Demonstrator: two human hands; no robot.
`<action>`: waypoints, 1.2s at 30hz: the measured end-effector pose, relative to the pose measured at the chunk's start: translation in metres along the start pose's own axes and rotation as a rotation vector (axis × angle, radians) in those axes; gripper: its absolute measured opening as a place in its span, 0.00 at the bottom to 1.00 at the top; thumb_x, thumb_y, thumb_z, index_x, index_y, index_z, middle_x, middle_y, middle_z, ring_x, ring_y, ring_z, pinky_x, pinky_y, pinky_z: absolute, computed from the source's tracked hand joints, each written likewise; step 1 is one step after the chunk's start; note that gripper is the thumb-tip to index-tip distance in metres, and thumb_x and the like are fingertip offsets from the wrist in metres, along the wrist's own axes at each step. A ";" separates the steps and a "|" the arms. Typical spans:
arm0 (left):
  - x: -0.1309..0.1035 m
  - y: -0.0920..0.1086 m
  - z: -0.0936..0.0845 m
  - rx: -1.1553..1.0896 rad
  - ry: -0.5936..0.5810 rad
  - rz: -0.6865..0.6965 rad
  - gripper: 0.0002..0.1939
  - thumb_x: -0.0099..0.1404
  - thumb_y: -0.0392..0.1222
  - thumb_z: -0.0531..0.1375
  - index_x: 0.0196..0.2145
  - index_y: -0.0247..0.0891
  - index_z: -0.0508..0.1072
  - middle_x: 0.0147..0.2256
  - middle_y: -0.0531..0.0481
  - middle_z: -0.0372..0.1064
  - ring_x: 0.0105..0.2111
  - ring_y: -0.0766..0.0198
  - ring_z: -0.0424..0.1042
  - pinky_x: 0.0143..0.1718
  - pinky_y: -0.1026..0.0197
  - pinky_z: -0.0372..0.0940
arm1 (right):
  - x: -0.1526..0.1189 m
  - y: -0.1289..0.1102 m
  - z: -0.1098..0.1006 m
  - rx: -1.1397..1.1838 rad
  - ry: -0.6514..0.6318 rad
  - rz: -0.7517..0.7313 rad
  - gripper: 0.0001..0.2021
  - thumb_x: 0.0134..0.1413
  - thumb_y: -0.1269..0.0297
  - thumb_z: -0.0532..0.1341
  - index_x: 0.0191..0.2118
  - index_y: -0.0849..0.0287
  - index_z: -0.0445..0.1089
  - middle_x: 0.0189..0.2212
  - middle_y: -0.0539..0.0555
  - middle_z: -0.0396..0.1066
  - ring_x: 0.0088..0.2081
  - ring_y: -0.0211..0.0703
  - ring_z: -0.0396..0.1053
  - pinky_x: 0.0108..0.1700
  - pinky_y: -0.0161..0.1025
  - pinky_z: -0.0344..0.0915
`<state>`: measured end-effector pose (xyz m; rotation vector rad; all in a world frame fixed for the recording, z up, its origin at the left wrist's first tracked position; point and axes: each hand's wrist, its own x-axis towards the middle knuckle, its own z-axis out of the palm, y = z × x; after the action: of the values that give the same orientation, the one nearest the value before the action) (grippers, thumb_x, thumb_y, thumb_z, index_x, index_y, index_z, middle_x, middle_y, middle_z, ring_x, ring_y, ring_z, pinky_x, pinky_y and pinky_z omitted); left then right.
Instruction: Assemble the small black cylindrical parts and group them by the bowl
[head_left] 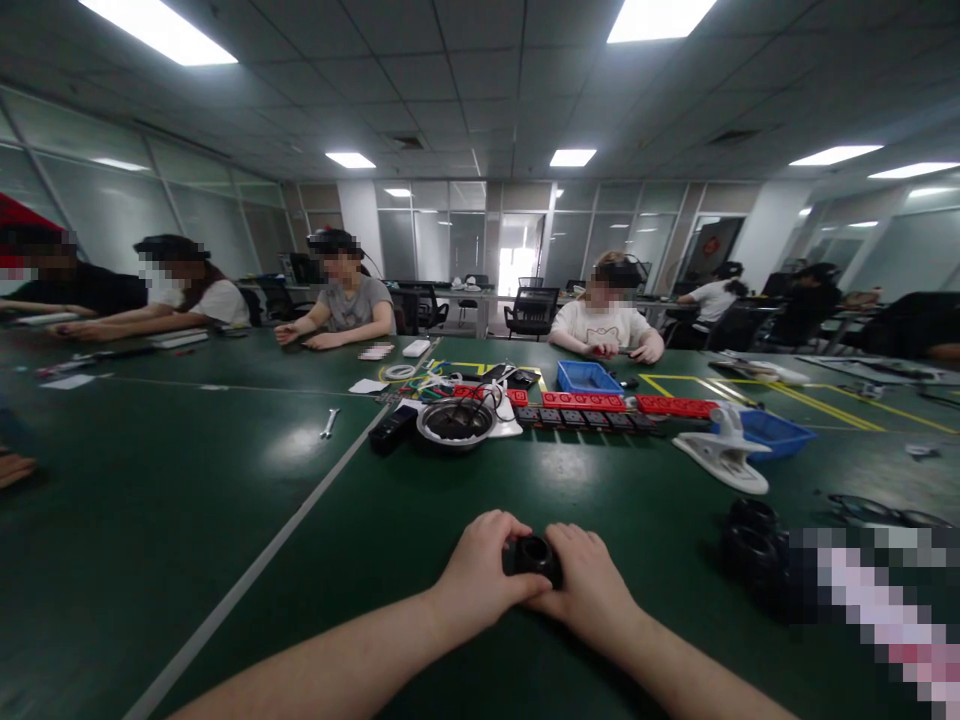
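A small black round part point(535, 552) with a hole in its top stands on the green table near the front middle. From its left side my left hand point(487, 565) is wrapped round it, thumb across the front. On the right of the same part my right hand point(589, 575) presses against it with its fingers together. The lower part of the black object is partly hidden by my thumbs and palms.
Black ring-shaped parts point(754, 545) lie at the right. Farther back are a metal bowl point(456, 440), a white clamp-like stand point(724, 460), blue trays point(589, 377), red strips point(583, 401) and a wrench point(329, 423). Several people sit around the green table point(315, 580).
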<state>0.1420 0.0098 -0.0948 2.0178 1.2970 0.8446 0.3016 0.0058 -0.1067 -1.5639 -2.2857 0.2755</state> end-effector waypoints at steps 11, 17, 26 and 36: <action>0.005 0.000 -0.013 -0.091 -0.260 0.120 0.19 0.49 0.39 0.64 0.41 0.41 0.68 0.36 0.52 0.63 0.36 0.63 0.62 0.37 0.63 0.57 | 0.013 0.028 -0.029 0.423 -0.411 -0.145 0.14 0.37 0.66 0.65 0.35 0.61 0.67 0.32 0.49 0.64 0.36 0.41 0.62 0.37 0.34 0.58; 0.000 0.002 0.001 -0.008 -0.057 0.026 0.19 0.43 0.40 0.66 0.34 0.36 0.68 0.33 0.52 0.62 0.34 0.62 0.61 0.34 0.63 0.57 | 0.005 0.006 -0.009 0.000 -0.105 -0.031 0.18 0.34 0.53 0.65 0.28 0.61 0.63 0.26 0.51 0.65 0.29 0.43 0.61 0.31 0.37 0.55; 0.000 0.001 -0.010 -0.054 -0.181 0.141 0.17 0.48 0.39 0.64 0.38 0.40 0.68 0.36 0.52 0.62 0.37 0.63 0.61 0.36 0.63 0.57 | 0.003 0.014 -0.025 0.250 -0.272 -0.179 0.27 0.33 0.58 0.67 0.44 0.58 0.64 0.39 0.53 0.64 0.41 0.47 0.60 0.43 0.40 0.56; -0.001 -0.003 0.000 -0.046 -0.044 0.036 0.19 0.44 0.39 0.66 0.35 0.37 0.66 0.35 0.51 0.61 0.36 0.62 0.61 0.36 0.63 0.57 | 0.004 0.005 -0.010 0.063 -0.124 0.012 0.16 0.34 0.56 0.65 0.29 0.60 0.64 0.27 0.50 0.66 0.29 0.41 0.62 0.30 0.35 0.54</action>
<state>0.1407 0.0100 -0.0971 2.0182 1.2093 0.8348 0.3086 0.0111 -0.0984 -1.5700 -2.3370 0.4550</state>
